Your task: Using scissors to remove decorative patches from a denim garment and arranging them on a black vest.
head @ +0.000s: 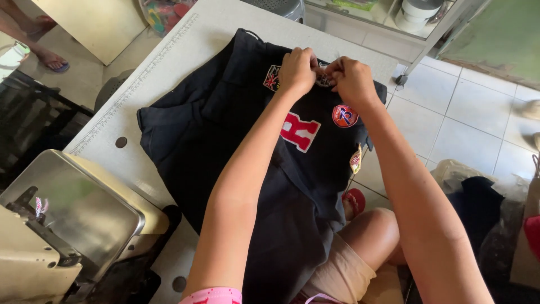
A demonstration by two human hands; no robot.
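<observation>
Head view: both hands, left hand (296, 70) and right hand (351, 80), pinch together on a small patch (324, 80) atop the dark garment (236, 141), just above its red letter patch (299, 131), positioning it; steady fingertip alignment looks needed.

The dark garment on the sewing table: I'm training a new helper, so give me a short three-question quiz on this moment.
1. True or false: both hands meet at one small patch on the dark garment.
2. Which patch lies nearest the right hand? A) large red letter patch B) round red patch C) flag-style patch
3. What stands at the lower left of the table?

Key: 1 true, the left hand pinches it too. 2 B. 3 a sewing machine.
</observation>
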